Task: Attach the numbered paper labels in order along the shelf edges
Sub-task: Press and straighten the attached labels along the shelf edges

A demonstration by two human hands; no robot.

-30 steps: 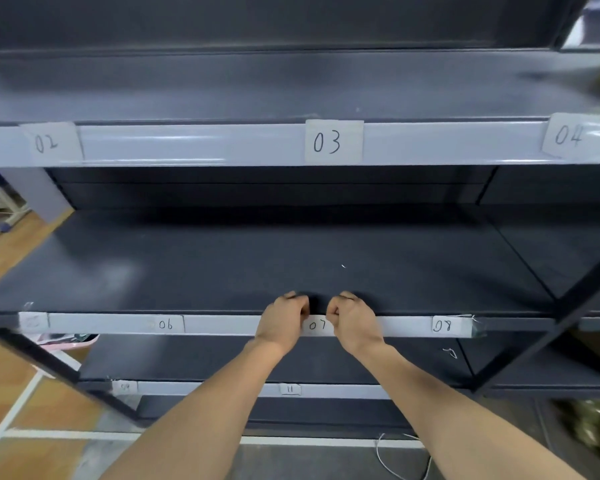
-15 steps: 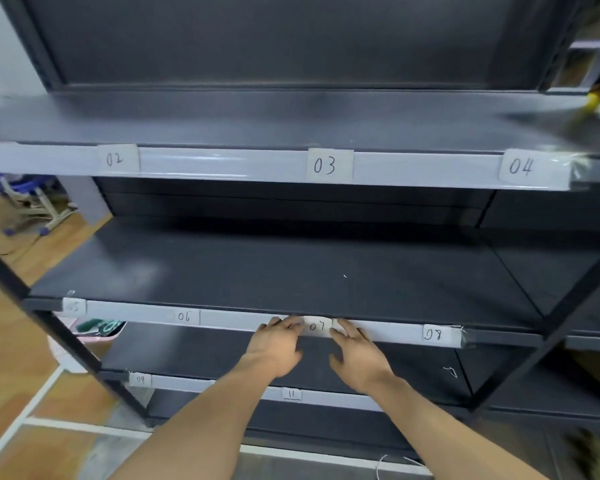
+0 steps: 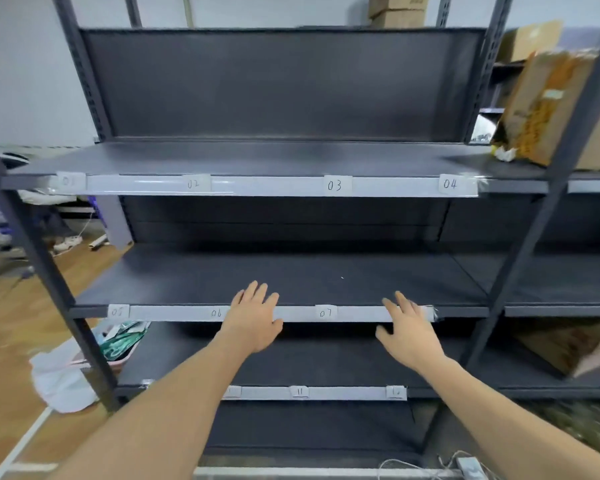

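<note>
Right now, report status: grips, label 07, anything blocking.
Left grip open, right grip open. Label 07 on middle shelf edge. Right grip hides edge's right end.

Shelf boards (image 3: 291, 268) are presenting as matt dark metal. Edge strips (image 3: 274, 186) are showing glossy clear plastic over matt paper labels (image 3: 334, 185). Floor (image 3: 7, 341) is showing smooth wood.

Shelf-edge labels 03 (image 3: 334, 185), 04 (image 3: 450, 183), 07 (image 3: 325, 312)

Left grip (image 3: 255, 320), right grip (image 3: 407, 332): flat, fingers spread.
</note>
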